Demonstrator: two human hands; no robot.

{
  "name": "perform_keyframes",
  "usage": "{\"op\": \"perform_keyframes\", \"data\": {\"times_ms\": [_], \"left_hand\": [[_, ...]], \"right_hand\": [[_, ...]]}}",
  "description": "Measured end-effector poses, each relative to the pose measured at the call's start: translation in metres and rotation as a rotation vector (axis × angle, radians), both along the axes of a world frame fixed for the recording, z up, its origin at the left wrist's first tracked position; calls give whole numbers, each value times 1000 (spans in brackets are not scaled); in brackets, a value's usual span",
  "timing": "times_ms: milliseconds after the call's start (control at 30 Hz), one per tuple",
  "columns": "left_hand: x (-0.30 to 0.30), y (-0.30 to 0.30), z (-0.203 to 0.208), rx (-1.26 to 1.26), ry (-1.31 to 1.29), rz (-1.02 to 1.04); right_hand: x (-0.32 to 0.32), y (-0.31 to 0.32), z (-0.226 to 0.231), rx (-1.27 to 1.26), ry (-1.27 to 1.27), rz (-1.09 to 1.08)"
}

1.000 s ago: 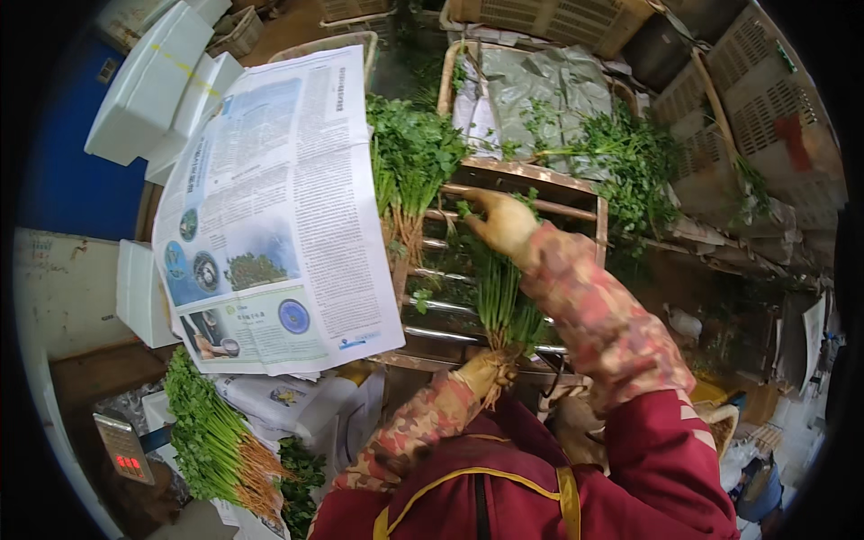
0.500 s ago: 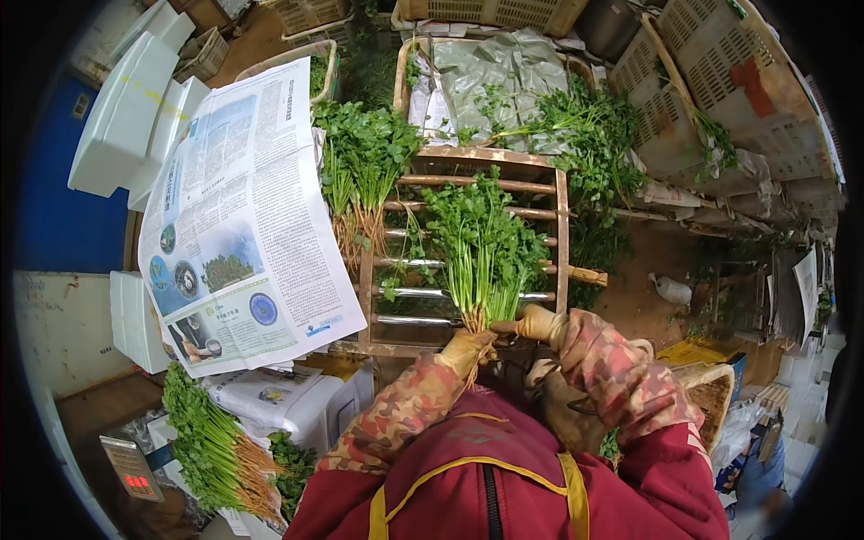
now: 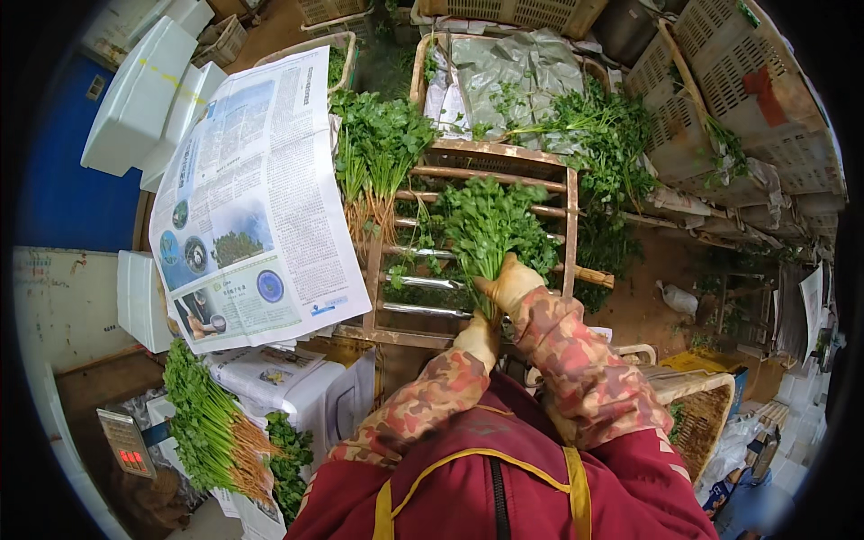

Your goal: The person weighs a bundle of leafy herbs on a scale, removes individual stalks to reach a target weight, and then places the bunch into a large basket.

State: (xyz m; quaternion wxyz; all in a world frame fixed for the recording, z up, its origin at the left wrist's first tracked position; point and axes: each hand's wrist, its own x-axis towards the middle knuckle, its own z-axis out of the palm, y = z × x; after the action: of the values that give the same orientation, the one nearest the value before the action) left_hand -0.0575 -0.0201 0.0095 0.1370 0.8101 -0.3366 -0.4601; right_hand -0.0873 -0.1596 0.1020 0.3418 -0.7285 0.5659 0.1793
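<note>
Herb bunch [image 3: 495, 216] lies over the slatted rack [image 3: 504, 150], leaves toward its far side, stem ends at its near edge. Your left hand [image 3: 477, 340] is closed on the lower stem ends, fingers partly hidden; your right hand [image 3: 516, 283] is wrapped round the stems just above, masking some of them. Stray sprigs [image 3: 418, 261] tangle among the rack's bars, left of your hands. A wooden stick [image 3: 594, 277] juts past the rack's right rail. A second bunch [image 3: 382, 139] sits at the rack's far left corner, roots over the left rail. Left of the rack, a newspaper sheet [image 3: 261, 198] hides most of what is beneath. Nearer you, left of the rack: a root-on bunch [image 3: 211, 423] and a digital scale [image 3: 126, 441]. Beyond the rack, a plastic-covered crate [image 3: 517, 72]; loose greens [image 3: 598, 126] trail over its right part.
</note>
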Motion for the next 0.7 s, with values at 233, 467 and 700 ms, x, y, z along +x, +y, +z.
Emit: {"op": "perform_keyframes", "data": {"times_ms": [233,467,700], "left_hand": [[30,-4,30,-52,1151,205],[33,-1,31,-162,1716,423],[20,-8,31,37,1281,429]], "right_hand": [[-66,-24,-13,126,-336,-286],[-89,-11,2,193,-537,-429],[-71,10,-37,152,-424,-447]]}}
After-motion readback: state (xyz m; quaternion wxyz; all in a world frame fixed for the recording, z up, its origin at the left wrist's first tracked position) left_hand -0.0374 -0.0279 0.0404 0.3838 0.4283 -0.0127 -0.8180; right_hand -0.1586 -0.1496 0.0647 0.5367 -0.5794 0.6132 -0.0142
